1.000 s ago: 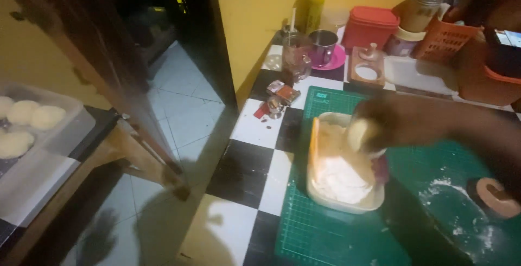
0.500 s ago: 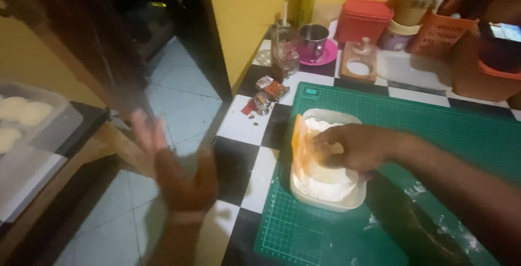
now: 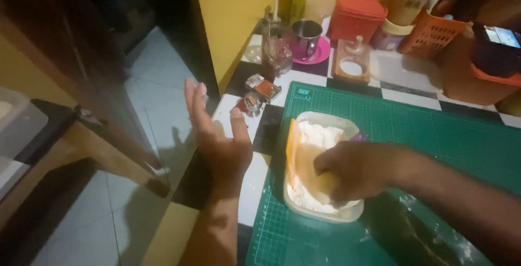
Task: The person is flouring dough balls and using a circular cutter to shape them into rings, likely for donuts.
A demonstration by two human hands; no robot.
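Note:
A pale plastic tub (image 3: 324, 118) full of white flour stands on a green cutting mat (image 3: 434, 130). My right hand (image 3: 355, 168) reaches into the tub and closes on a yellowish lump of dough (image 3: 320, 184) pressed in the flour. An orange scraper (image 3: 293, 146) leans inside the tub's left wall. My left hand (image 3: 214, 136) is held up beside the counter's left edge, palm turned right, fingers spread, holding nothing.
A black-and-white tiled counter (image 3: 239, 109) carries a glass (image 3: 275, 54), a metal mug on a pink saucer (image 3: 306, 35), a red box (image 3: 355, 19), an orange basket (image 3: 431, 35), and small packets (image 3: 259, 92). The tiled floor (image 3: 146, 92) lies to the left.
My left hand has risen from low over the floor to beside the counter edge, fingers spread. My right hand stays in the flour tub, gripping the dough. The view shifted closer.

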